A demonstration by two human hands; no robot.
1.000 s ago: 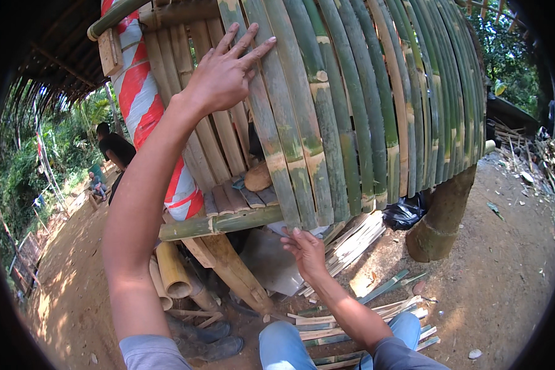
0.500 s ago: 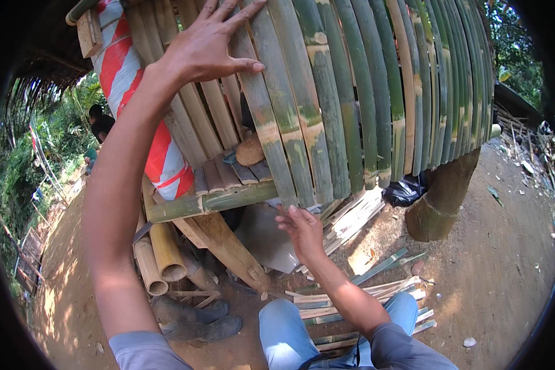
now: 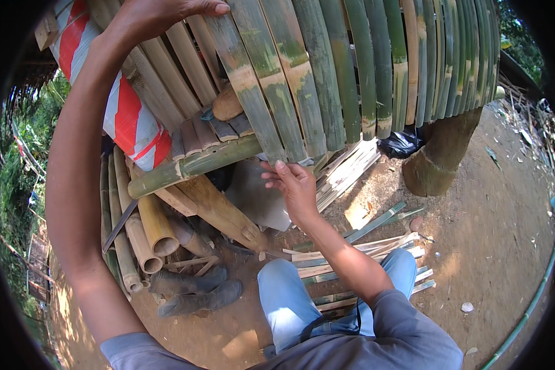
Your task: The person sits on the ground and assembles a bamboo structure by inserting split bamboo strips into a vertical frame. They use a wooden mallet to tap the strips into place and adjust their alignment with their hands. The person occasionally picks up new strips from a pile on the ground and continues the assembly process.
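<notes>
A row of green bamboo slats [image 3: 302, 92] stands side by side in front of me. My left hand [image 3: 148, 15] reaches to the upper part of the leftmost slat [image 3: 243, 77], its thumb stretched out against the slat's face. The upper edge cuts off its other fingers. At the lower end of that same slat, my right hand [image 3: 296, 190] pinches the tip between thumb and fingers. Just left of this tip runs a horizontal bamboo pole [image 3: 209, 161], with short slats above it carrying a rounded brown object [image 3: 228, 105].
A post wrapped in red and white [image 3: 129, 114] stands at left. Below lie bamboo tubes [image 3: 154, 225], a long blade [image 3: 120, 225] and dark boots [image 3: 203, 296]. Split strips [image 3: 357, 163] lie under the slats. A thick bamboo post [image 3: 441, 154] and a black plastic bag [image 3: 401, 143] are at right.
The view has shifted, so the slats and both hands sit higher in it. My left hand's fingers have left the picture. My right hand stays at the slat's lower tip.
</notes>
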